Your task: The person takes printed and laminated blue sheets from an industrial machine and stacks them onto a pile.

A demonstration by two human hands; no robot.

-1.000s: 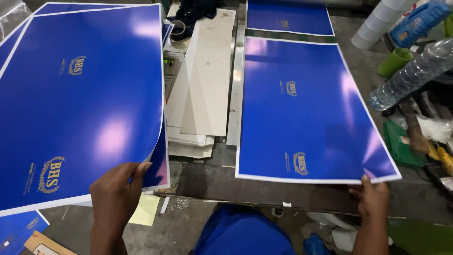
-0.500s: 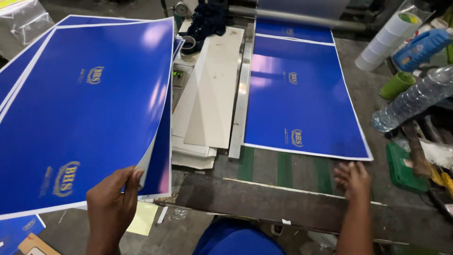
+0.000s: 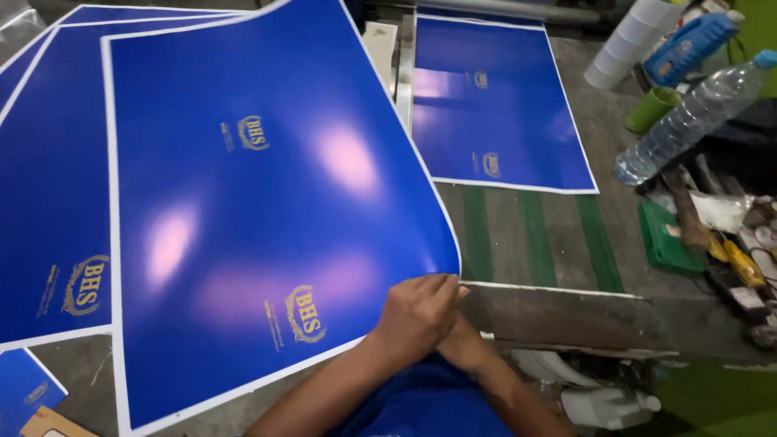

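Both hands meet at the lower right corner of a large glossy blue sheet [image 3: 267,210], which has a white border and small gold emblems. The left hand [image 3: 417,311] lies on top, fingers curled closed over that corner; the right hand [image 3: 463,344] is tucked beneath it, mostly hidden, so whether it pinches the sheet cannot be told. The sheet curves upward at its right edge (pink glare runs across it) and overlaps more blue sheets [image 3: 48,202] lying to its left. Beyond its right edge a second blue sheet [image 3: 502,105] lies flat on the worktop [image 3: 558,307], above green belts [image 3: 530,235]. Further right of that sheet stand a clear plastic bottle [image 3: 696,113], a green cup [image 3: 651,109] and a blue spray bottle [image 3: 688,44].
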